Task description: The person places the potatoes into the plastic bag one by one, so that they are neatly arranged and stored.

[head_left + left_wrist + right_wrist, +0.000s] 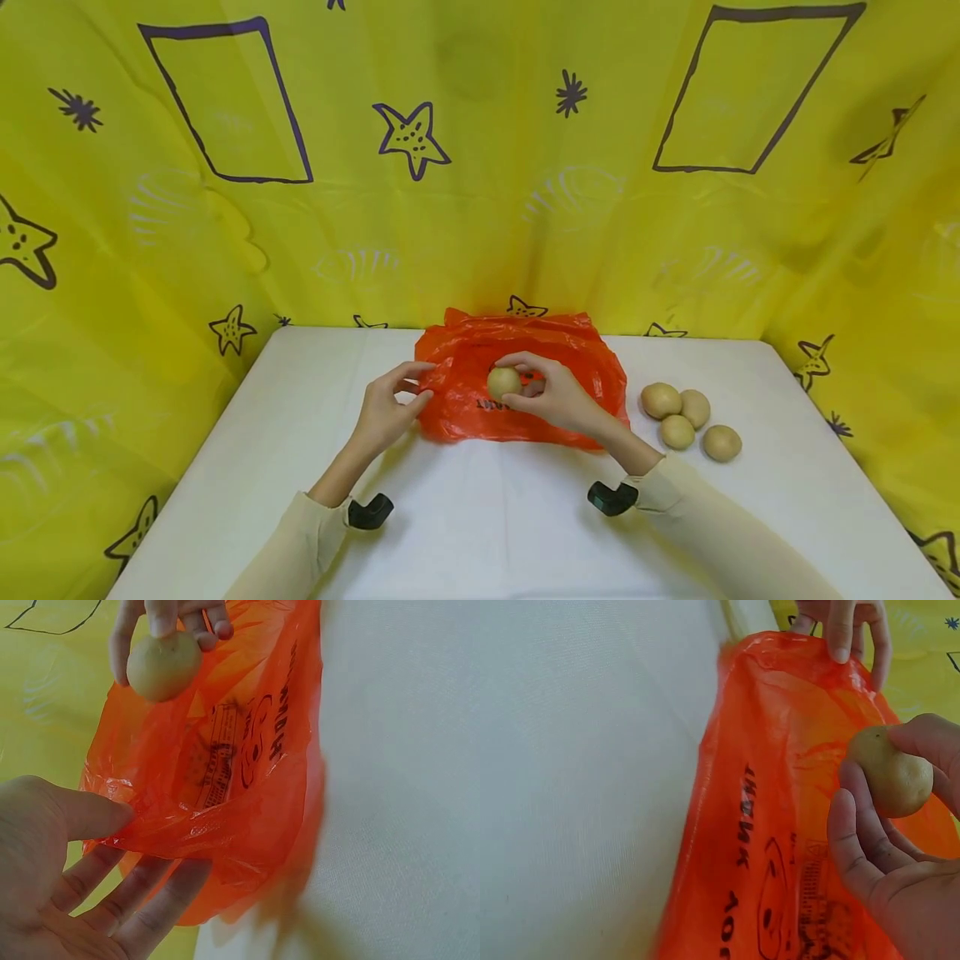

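Between thumb and fingers, my right hand [558, 396] pinches a round, pale-brown potato [504, 383], held above the mouth of a red plastic bag [465, 417]. The bag lies spread on the table with black print on it. At its left rim, my left hand [386, 412] grips the plastic, thumb [97, 816] on the inner side and fingers behind the film. In the right wrist view, the potato [891, 771] shows fully, with the bag [735, 825] below it. The bag's inside [217, 750] shows printed film in the left wrist view.
Several potatoes [677, 432] sit in a loose group to the right of the bag on the white table [465, 517]. Yellow curtains [480, 225] with dark drawn shapes hang behind the table and along both sides. Each wrist bears a black device [613, 498].
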Available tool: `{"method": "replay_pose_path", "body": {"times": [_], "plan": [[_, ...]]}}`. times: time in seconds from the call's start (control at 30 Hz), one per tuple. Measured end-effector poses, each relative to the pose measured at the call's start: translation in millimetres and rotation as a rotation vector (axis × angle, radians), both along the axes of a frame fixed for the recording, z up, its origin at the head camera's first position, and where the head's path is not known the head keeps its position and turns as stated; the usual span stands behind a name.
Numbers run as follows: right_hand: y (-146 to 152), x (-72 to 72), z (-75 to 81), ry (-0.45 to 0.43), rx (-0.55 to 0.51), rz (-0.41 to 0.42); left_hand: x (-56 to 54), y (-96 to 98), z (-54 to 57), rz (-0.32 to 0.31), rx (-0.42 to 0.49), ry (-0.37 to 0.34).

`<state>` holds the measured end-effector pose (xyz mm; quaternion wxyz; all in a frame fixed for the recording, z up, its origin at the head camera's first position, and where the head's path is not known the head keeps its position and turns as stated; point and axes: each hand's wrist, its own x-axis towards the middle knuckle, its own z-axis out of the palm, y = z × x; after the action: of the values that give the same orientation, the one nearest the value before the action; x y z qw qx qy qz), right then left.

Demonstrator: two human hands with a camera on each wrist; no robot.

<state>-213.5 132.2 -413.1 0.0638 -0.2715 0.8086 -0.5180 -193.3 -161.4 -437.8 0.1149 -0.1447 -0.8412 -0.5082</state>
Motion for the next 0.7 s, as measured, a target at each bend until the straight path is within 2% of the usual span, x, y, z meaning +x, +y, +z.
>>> {"method": "replay_pose_path", "body": {"times": [0.3,0.7], "plan": [[-18.7,-11.7,-15.7,-0.047,0.022,-0.015,-0.2,1.7,-0.3,-0.004,-0.007,-0.01],[-42.3,-25.0,-31.3,-0.062,0.042,-0.042,0.4,0.6,1.4,-0.003,-0.017,-0.002]]}}
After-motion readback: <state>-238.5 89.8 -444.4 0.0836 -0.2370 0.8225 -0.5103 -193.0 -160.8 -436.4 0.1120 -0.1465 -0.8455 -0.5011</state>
